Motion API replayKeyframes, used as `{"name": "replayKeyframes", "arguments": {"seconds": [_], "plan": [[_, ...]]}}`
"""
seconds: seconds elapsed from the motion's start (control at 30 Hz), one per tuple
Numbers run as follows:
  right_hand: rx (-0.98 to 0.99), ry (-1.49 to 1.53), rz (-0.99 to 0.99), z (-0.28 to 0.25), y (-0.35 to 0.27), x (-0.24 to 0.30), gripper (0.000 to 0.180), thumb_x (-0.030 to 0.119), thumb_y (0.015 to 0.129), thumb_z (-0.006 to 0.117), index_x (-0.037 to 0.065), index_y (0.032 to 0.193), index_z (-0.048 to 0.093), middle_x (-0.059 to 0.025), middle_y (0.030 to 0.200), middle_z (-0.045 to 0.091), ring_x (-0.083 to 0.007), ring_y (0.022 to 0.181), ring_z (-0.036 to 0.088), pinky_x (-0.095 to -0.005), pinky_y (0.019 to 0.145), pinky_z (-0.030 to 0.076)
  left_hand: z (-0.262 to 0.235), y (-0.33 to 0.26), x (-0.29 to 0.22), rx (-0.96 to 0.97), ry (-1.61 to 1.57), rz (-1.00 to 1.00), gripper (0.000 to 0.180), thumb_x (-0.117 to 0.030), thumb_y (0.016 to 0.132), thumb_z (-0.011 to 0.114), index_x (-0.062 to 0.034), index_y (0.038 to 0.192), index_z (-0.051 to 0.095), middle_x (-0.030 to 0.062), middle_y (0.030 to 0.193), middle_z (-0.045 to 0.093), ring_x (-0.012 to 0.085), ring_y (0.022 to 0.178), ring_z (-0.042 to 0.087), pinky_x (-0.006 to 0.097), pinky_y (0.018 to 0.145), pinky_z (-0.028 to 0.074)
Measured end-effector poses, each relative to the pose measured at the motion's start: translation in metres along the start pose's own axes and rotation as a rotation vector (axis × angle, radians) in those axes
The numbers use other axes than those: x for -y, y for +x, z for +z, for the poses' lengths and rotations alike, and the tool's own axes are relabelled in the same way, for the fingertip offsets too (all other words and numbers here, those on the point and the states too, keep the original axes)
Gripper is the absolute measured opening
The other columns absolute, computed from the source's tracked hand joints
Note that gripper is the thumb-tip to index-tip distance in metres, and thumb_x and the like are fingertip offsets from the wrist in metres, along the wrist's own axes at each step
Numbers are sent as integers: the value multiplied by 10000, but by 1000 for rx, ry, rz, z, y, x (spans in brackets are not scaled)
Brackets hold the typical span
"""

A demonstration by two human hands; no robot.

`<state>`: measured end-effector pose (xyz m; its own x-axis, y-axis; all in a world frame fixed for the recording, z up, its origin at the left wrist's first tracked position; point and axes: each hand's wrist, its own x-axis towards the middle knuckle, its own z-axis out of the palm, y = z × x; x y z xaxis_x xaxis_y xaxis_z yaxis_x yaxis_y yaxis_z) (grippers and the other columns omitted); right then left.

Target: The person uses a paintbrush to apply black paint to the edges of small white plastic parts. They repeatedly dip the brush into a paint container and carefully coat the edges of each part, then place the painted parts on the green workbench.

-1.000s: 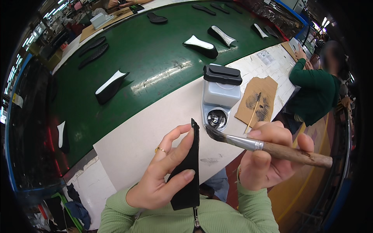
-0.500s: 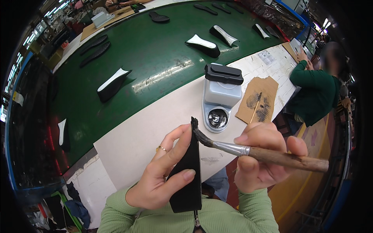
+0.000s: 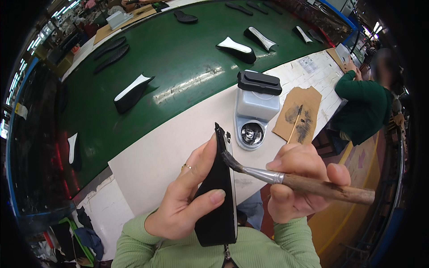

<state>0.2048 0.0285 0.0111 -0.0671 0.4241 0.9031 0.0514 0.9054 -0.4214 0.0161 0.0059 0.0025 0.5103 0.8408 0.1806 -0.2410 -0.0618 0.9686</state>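
My left hand grips a black wedge heel upright in front of my chest, thumb on its near side and fingers behind. A pale strip with a dark smear shows along its right edge near the narrow top. In my right hand is a paintbrush with a wooden handle and silver ferrule, held between thumb and fingers. Its black, wet-looking bristles touch the heel's edge just below the tip. Beyond the hands stands a translucent dispenser with a black lid; its round cup holds glossy black liquid.
A thin brush lies on stained cardboard. White paper covers the near table. The green conveyor belt carries several wedge heels with white tops and several black soles. At right, a person in dark green works.
The brush bristles have slid down the heel's edge from its tip. The heel has turned slightly, showing more of its pale strip, and its tip sits a little higher.
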Motion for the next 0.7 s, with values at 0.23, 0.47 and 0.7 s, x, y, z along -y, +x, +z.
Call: {"name": "replayKeyframes", "arguments": {"seconds": [0.23, 0.47, 0.7], "plan": [[-12, 14, 2, 2, -2, 2, 678, -63, 690, 690, 60, 1223, 288, -204, 753, 588, -199, 543, 504, -287, 437, 387, -1, 1, 3, 1, -24, 40, 657, -47, 860, 474, -41, 1421, 130, 171, 1456, 135, 248, 1354, 144, 342, 1073, 111], [20, 42, 24, 0, -2, 5, 707, -79, 663, 694, 60, 1232, 298, -207, 740, 588, -196, 545, 486, -291, 453, 377, 4, 0, 0, -83, -45, 4, 693, -61, 828, 482, -65, 1423, 127, 178, 1442, 181, 246, 1336, 200, 339, 1071, 140], [59, 49, 33, -4, -3, 7, 708, -88, 641, 699, 34, 1225, 317, -206, 739, 595, -210, 545, 489, -304, 489, 390, 11, 0, -1, -181, 9, -21, 757, -122, 783, 507, -135, 1435, 124, 195, 1414, 274, 259, 1308, 289, 349, 1071, 188]]}}
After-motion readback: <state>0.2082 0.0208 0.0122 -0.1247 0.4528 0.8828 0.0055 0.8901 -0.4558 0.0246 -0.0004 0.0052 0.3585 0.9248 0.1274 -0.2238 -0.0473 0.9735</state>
